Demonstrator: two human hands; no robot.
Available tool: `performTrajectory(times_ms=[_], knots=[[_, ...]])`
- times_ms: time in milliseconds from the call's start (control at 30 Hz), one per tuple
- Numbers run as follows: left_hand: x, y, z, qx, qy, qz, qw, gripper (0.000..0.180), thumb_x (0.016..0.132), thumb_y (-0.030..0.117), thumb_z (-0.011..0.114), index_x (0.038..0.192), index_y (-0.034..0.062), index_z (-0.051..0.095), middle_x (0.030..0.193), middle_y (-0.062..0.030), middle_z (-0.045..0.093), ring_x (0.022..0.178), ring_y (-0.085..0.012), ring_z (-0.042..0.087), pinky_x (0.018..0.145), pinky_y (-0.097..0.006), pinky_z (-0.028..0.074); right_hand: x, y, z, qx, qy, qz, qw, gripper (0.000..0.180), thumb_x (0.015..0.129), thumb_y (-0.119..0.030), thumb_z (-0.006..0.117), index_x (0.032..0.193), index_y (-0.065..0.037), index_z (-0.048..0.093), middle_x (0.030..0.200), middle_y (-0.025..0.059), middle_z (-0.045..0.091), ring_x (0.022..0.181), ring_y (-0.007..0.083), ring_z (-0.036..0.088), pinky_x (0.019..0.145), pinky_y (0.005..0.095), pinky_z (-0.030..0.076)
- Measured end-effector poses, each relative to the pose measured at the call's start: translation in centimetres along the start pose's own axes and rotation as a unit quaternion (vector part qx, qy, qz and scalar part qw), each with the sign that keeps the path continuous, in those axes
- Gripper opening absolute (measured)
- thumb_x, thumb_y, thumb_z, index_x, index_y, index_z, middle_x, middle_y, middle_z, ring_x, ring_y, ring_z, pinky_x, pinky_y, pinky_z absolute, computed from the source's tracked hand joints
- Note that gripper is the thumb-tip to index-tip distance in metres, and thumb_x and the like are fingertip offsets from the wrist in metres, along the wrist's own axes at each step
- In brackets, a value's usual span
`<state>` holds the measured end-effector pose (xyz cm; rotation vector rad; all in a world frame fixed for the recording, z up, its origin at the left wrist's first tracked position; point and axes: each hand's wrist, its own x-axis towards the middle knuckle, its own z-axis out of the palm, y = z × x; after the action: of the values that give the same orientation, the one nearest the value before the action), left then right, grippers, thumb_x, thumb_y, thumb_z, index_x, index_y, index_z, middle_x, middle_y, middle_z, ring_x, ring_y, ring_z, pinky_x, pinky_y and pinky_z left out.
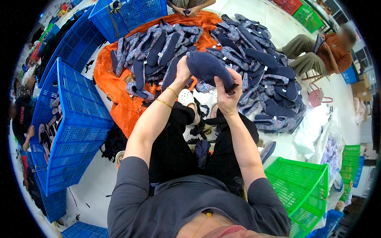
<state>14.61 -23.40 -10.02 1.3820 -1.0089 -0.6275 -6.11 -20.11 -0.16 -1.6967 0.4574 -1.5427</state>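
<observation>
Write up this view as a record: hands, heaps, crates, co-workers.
left hand: gripping the left end of a navy slipper
right hand: gripping its right end
heaps: left heap of slippers on an orange sheet; right heap of similar slippers beside it
crates: blue crates at left, green crate at lower right
co-workers: seated person at right; another's hands at top

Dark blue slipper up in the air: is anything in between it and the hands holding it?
Nothing that can be seen: the bare left hand and right hand both hold the dark blue slipper directly.
</observation>
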Motion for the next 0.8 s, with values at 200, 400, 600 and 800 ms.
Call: performTrajectory(times_ms=[200,400,600,800], knots=[[0.6,-1.4,1.2,0.0,0.138,-0.061,0.989,0.023,0.087,0.0,0.058,0.109,0.001,0.055,0.085,-0.0075,0.064,0.076,-0.0151,0.063,0.067,-0.03,0.053,2.6,1.6,-1.1,-0.128,0.067,-0.105,0.984,0.031,0.088,-0.007,0.067,0.116,0.001,0.054,0.108,0.0153,0.064,0.097,0.0236,0.062,0.087,0.0347,0.047],[-3.0,9.9,2.2,-0.19,-0.037,-0.071,0.978,0.037,0.093,0.015,0.062,0.125,0.0052,0.046,0.089,-0.0088,0.058,0.064,-0.013,0.06,0.054,-0.027,0.056,6.2,4.6,-7.1,-0.078,0.257,0.046,0.962,0.032,0.092,-0.018,0.066,0.113,0.002,0.055,0.108,0.0101,0.061,0.092,0.0183,0.058,0.084,0.0306,0.047],[-2.2,9.3,-1.0,-0.17,-0.223,-0.169,0.945,0.049,0.099,0.04,0.048,0.132,0.0035,0.05,0.128,-0.0087,0.058,0.113,-0.0193,0.058,0.093,-0.031,0.049,6.2,4.8,-9.4,0.205,0.179,0.213,0.938,0.025,0.092,-0.021,0.066,0.109,-0.003,0.06,0.099,0.0039,0.065,0.083,0.0132,0.061,0.071,0.0255,0.051],[-7.0,11.3,3.8,-0.295,-0.371,-0.383,0.793,0.047,0.096,0.038,0.056,0.123,-0.0001,0.056,0.114,-0.012,0.065,0.098,-0.0192,0.066,0.084,-0.033,0.055,6.0,5.8,-8.6,0.244,0.102,0.228,0.937,0.027,0.095,-0.027,0.061,0.105,-0.002,0.064,0.096,0.0025,0.066,0.081,0.0117,0.06,0.073,0.0252,0.049]])
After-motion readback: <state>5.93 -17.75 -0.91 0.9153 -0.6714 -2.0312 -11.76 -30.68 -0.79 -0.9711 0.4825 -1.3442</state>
